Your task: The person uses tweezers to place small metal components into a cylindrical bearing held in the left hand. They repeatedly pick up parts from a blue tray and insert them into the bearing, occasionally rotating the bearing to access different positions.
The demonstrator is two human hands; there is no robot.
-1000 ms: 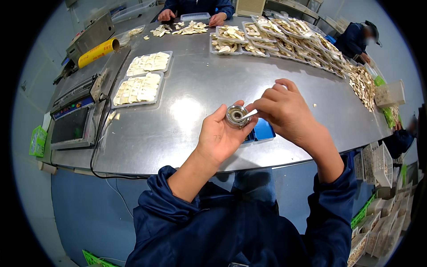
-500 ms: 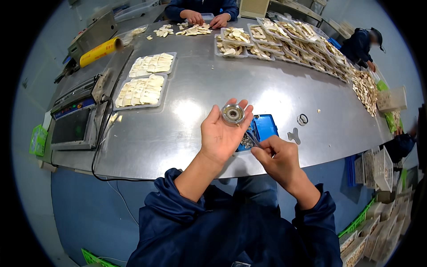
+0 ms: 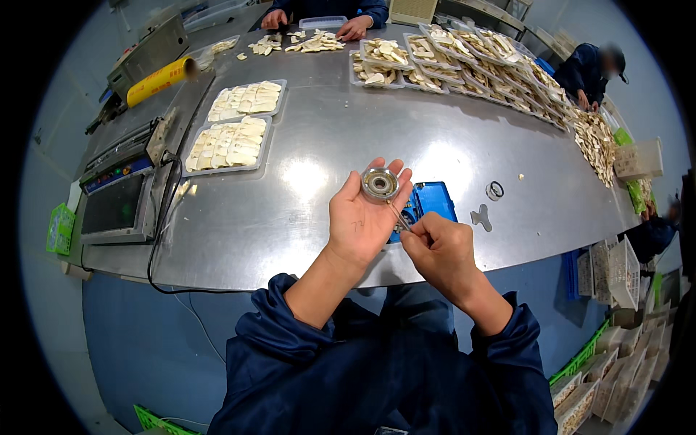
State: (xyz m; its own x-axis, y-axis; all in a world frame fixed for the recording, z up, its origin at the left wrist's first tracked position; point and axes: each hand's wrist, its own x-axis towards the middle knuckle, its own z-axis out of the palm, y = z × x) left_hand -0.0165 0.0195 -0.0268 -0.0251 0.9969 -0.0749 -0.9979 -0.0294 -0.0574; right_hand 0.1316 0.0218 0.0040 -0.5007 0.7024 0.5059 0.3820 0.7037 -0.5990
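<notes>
My left hand [image 3: 357, 221] is palm up with its fingers spread. On the fingers rests a round metal part [image 3: 380, 184] with concentric rings and a bearing-like centre. My right hand [image 3: 444, 250] pinches slim metal tweezers [image 3: 399, 218]. Their tips are beside the lower edge of the round part, close to my left fingers; whether they hold anything is too small to tell. Below and behind both hands lies an open blue case [image 3: 435, 202], its compartment partly hidden by them. To its right are a flat three-lobed metal piece [image 3: 481, 217] and a ring-shaped piece [image 3: 494, 191].
The steel table [image 3: 304, 239] carries two trays of pale slices [image 3: 228, 141] on the left, near a scale [image 3: 116, 206]. Stacked trays of dried slices [image 3: 464, 65] fill the far right. A co-worker's hands [image 3: 354, 29] are among loose slices opposite. A black cable [image 3: 156, 272] hangs over the table edge.
My right hand has moved slightly up and left, bringing the tweezers from the blue case to the round metal part. My left hand has barely moved. The co-worker's hands opposite have spread apart.
</notes>
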